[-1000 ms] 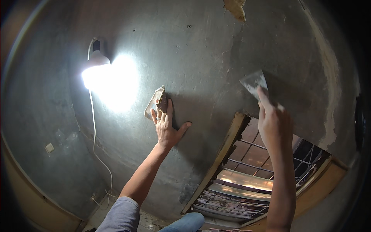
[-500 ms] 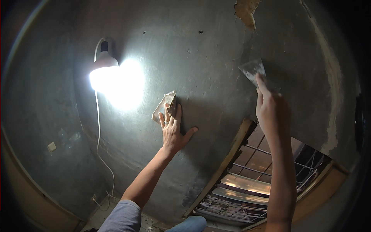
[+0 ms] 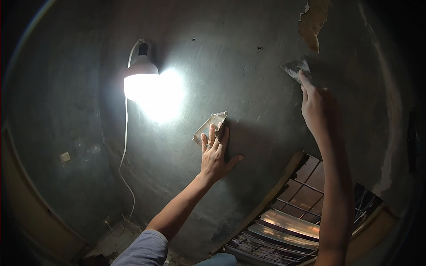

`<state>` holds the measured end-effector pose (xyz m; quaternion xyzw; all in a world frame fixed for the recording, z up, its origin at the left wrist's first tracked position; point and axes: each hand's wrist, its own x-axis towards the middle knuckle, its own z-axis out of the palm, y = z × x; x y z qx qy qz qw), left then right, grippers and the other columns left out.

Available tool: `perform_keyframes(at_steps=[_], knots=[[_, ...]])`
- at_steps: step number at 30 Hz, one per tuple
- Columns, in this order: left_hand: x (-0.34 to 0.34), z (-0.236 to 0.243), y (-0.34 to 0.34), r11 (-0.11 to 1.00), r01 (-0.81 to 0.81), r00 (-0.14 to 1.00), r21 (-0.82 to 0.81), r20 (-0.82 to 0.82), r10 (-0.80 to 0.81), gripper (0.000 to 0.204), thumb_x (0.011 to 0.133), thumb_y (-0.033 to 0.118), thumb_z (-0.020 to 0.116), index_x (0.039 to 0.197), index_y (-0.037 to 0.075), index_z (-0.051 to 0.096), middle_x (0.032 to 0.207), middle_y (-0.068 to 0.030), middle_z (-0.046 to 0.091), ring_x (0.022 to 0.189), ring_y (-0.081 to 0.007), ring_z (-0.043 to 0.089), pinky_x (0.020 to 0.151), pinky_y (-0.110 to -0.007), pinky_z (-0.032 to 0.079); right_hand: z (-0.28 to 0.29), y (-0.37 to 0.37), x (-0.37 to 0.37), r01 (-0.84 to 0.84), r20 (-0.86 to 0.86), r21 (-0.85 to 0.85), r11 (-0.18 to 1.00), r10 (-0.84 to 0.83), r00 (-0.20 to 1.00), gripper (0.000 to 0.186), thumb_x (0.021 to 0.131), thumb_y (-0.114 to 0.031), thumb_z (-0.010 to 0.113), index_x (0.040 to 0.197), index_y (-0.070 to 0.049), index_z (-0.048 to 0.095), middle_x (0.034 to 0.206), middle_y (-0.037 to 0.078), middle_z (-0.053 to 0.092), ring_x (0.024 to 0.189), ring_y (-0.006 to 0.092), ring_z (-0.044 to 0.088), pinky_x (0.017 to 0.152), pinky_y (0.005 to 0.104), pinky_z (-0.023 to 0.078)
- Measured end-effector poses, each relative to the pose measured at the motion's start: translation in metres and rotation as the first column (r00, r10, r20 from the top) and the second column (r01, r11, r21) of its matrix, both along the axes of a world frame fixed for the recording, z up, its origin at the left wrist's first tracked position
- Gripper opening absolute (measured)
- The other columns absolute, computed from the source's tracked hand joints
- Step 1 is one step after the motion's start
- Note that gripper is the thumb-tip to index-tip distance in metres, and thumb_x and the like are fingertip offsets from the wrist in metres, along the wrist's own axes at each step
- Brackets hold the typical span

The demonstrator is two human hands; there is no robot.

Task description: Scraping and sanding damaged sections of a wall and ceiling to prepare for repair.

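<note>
My right hand point(image 3: 320, 104) is closed round a putty knife, its index finger laid along the smeared, wide blade point(image 3: 298, 70). That blade rests at the dark grey wall point(image 3: 248, 88), just below a bare brownish patch point(image 3: 314, 26) with ragged edges. Lower and to the left, my left hand point(image 3: 216, 159) lies against the wall with its thumb stretched out. Its fingers hold a flat, pale plate point(image 3: 205, 128) with crusted putty edges. The fingers partly cover this plate, and its exact kind cannot be made out.
A glowing bulb point(image 3: 141, 84) hangs on the wall at left, its white cord point(image 3: 126, 133) running down. At lower right is an opening with metal bars point(image 3: 299, 188) and a wooden frame point(image 3: 266, 206). A switch plate point(image 3: 65, 157) sits on the left wall.
The view has shifted, so the wall and lamp appear farther right. My right hand and putty knife have moved up the wall, closer to the bare patch. The left hand keeps its plate.
</note>
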<state>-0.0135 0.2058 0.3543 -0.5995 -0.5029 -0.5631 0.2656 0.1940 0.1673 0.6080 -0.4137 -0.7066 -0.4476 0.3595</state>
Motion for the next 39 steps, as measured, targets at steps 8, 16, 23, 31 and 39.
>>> perform_keyframes(at_steps=[8,16,23,31,39], knots=[[-0.008,-0.004,0.004,1.000,-0.020,1.000,-0.004,0.011,0.020,0.104,0.080,0.057,0.072,0.155,0.002,0.026,0.160,-0.0217,0.026,0.152,-0.0386,0.010,0.118,-0.062,0.007,0.007,-0.010,-0.032,-0.031,0.099,0.004,1.000,0.030,0.995,0.034,0.099,-0.015,0.051,0.131,-0.010,0.062,0.087,0.020,0.071,0.080,0.0318,0.072,0.068,0.0418,0.059],[-0.004,0.001,-0.003,1.000,-0.007,1.000,-0.021,0.012,0.007,0.102,0.080,0.058,0.072,0.154,0.004,0.029,0.159,-0.0188,0.030,0.152,-0.0375,0.012,0.119,-0.062,0.009,0.002,0.010,-0.062,-0.120,0.023,-0.068,0.990,0.122,0.992,0.037,0.101,-0.017,0.052,0.137,-0.015,0.057,0.084,0.019,0.070,0.076,0.0307,0.072,0.067,0.0404,0.059],[-0.028,-0.039,-0.031,0.991,0.041,0.999,-0.130,-0.008,-0.043,0.099,0.077,0.042,0.078,0.155,0.006,0.028,0.160,-0.0168,0.028,0.151,-0.0357,0.018,0.116,-0.061,0.023,-0.155,0.012,-0.023,-0.096,0.072,-0.181,0.979,0.110,0.991,0.053,0.095,-0.008,0.050,0.146,-0.022,0.049,0.092,0.018,0.063,0.068,0.0325,0.070,0.058,0.0421,0.059],[-0.041,-0.250,-0.105,0.877,0.203,0.904,-0.436,0.427,0.003,0.071,0.086,0.023,0.071,0.148,0.003,0.041,0.129,-0.0267,0.058,0.117,-0.0434,0.057,0.099,-0.044,0.046,-0.351,-0.036,0.036,-0.115,0.031,-0.482,0.868,0.148,0.989,0.062,0.085,-0.009,0.064,0.145,-0.021,0.051,0.077,0.007,0.049,0.051,0.0241,0.058,0.046,0.0384,0.050],[-0.049,-0.463,-0.253,0.221,0.269,0.824,-0.937,0.343,0.451,0.062,0.085,0.034,0.068,0.138,0.004,0.054,0.118,-0.0266,0.065,0.110,-0.0398,0.064,0.094,-0.043,0.050,-0.308,-0.011,0.025,-0.222,-0.150,-0.272,0.936,0.187,0.971,0.056,0.088,-0.002,0.064,0.140,-0.020,0.057,0.079,0.006,0.055,0.053,0.0221,0.061,0.047,0.0368,0.054]])
